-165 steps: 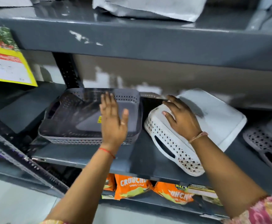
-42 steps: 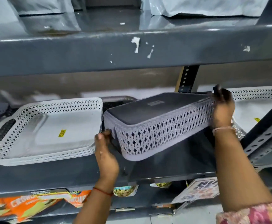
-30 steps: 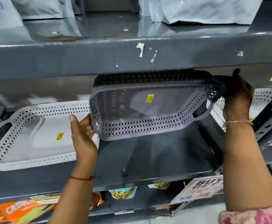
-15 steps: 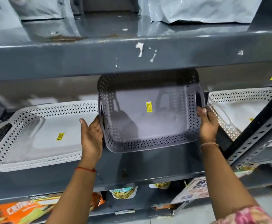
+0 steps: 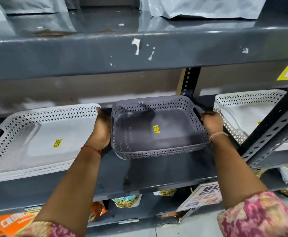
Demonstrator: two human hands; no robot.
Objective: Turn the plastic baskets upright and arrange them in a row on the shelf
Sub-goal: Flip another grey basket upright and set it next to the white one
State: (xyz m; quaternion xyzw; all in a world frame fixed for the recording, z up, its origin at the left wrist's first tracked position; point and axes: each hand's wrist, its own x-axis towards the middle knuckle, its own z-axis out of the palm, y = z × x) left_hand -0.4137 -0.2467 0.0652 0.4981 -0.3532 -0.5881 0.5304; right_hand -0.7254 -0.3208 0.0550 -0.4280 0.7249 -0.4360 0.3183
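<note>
Beyond our right hand point(image 5: 211, 123), a slanted shelf brace point(image 5: 275, 129) hides part of the white basket point(image 5: 246, 106). Left of our left hand point(image 5: 102, 132), the picture's edge cuts another white basket point(image 5: 37, 132).

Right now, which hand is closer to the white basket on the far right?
The right hand. It grips the grey basket at its right handle, just beside the white basket. The left hand holds the grey basket's opposite side, farther away.

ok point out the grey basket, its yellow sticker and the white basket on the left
grey basket point(image 5: 139, 134): head view, on its floor.
yellow sticker point(image 5: 156, 129): head view, centre of the label.
white basket on the left point(image 5: 71, 129): head view, on its floor.
</note>
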